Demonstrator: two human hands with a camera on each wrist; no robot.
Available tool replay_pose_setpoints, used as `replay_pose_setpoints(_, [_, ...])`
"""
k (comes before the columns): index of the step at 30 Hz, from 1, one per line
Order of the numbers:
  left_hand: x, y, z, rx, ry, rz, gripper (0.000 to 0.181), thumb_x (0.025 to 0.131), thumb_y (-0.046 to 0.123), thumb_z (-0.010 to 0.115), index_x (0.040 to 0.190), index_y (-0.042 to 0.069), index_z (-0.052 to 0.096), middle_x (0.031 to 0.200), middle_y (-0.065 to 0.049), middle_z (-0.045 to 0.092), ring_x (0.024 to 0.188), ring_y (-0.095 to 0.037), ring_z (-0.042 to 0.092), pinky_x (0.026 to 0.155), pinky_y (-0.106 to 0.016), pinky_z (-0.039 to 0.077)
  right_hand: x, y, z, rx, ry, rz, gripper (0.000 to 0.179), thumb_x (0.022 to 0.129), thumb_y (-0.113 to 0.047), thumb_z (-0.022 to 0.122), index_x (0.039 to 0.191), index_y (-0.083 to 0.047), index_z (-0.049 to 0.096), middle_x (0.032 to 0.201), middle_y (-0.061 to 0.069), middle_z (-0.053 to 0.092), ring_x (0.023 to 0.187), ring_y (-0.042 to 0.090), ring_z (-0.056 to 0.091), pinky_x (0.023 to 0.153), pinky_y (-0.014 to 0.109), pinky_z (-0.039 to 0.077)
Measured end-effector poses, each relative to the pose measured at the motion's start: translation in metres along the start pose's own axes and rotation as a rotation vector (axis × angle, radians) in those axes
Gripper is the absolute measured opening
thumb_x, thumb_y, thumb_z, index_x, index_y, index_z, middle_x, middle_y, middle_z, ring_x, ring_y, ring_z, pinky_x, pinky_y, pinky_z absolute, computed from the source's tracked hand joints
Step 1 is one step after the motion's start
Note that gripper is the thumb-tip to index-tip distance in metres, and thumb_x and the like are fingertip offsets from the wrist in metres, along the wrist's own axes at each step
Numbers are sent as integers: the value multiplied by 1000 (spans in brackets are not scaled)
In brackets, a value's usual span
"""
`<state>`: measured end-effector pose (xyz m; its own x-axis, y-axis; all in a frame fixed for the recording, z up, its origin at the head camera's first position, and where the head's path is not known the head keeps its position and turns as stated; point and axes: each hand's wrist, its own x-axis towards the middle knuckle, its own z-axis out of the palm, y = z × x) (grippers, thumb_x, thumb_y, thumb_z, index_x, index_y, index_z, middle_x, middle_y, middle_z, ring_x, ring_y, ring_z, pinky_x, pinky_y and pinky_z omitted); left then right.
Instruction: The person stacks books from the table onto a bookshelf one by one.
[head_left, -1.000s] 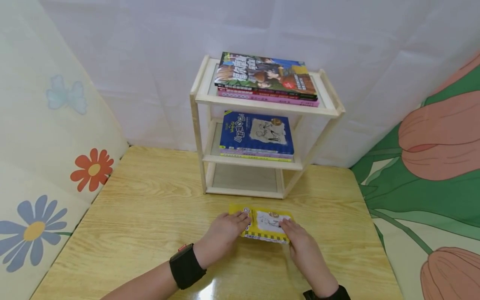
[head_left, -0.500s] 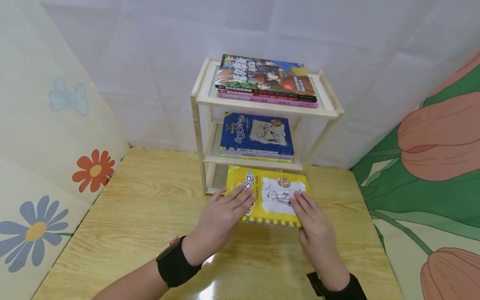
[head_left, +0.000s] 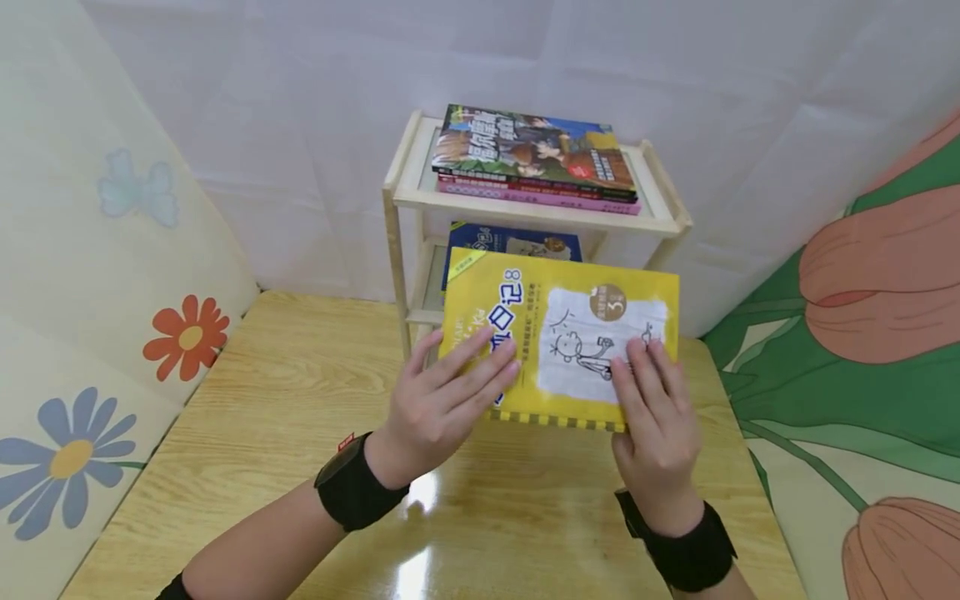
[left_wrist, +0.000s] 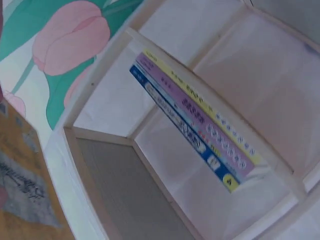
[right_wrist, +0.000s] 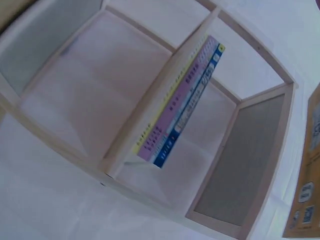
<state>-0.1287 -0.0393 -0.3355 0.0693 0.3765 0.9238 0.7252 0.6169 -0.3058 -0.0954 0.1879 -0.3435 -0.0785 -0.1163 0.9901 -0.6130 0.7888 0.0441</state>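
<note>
A yellow paperback book (head_left: 570, 350) with a drawn figure on its cover is held up and tilted in front of the shelf rack, by both hands. The left hand (head_left: 442, 408) holds its left side, fingers spread over the cover. The right hand (head_left: 658, 425) grips the lower right corner, fingers lying on the drawing. Both thumbs are mostly hidden behind the book. A back cover with a code square, part of the held book (right_wrist: 302, 200), shows at the right edge of the right wrist view; an orange-brown face of the book (left_wrist: 25, 185) shows in the left wrist view.
A pale wooden three-tier rack (head_left: 395, 267) stands at the back of the table (head_left: 315, 358). Several books (head_left: 536, 150) lie stacked on its top. On the middle tier, a blue book (head_left: 517, 239) tops yellow and purple spines (left_wrist: 195, 115). Flowered panels flank both sides.
Both hands have lifted the yellow book from low near the table, up and toward the camera. It now hides the bottom tier and most of the blue book.
</note>
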Motion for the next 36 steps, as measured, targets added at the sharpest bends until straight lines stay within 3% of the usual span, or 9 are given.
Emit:
replay_pose_setpoints(6, [18,-21,8,45,123,58,29,79,5,74,108,10,73,112,-4,69,108,-22,65,105,-44,38,29,6,20,-2,166,-52,29,88,9,55,109,-3,71,116,14,67,116,30,59,109,40,37])
replay_pose_setpoints(11, [31,-35,12,48,161,27,34,75,2,77,107,10,73,110,-3,70,103,-23,67,108,-41,36,46,10,31,-1,176,-40,49,76,21,57,113,-8,70,121,8,66,119,26,57,110,37,36])
replay_pose_setpoints(16, [43,-45,14,87,156,7,35,74,2,77,108,12,73,110,-1,71,105,-21,66,105,-40,39,55,18,40,0,175,-16,52,73,21,62,114,-10,70,122,6,66,120,25,57,110,38,35])
replay_pose_setpoints(23, [61,-66,15,83,16,-60,30,85,3,67,114,14,70,115,-1,68,115,-20,61,107,-43,38,70,40,55,-14,61,9,43,85,13,58,120,-12,67,126,8,63,123,27,54,110,43,35])
replay_pose_setpoints(28, [73,-80,16,51,-115,-157,27,93,5,56,115,13,69,116,-3,67,116,-22,61,104,-46,42,84,48,63,-52,-116,76,36,94,5,46,122,-9,65,130,9,60,126,30,50,110,41,34])
replay_pose_setpoints(32, [78,-88,14,53,-230,-192,29,98,7,48,117,13,68,118,-3,66,115,-24,61,100,-46,44,91,50,64,-85,-265,140,42,92,8,42,125,-9,63,134,10,57,124,33,46,109,40,34])
replay_pose_setpoints(36, [82,-96,12,18,-287,-214,29,99,8,46,118,12,68,120,-6,66,116,-25,60,99,-47,45,99,51,64,-80,-344,178,50,84,14,44,126,-8,62,132,13,57,122,34,46,108,42,33])
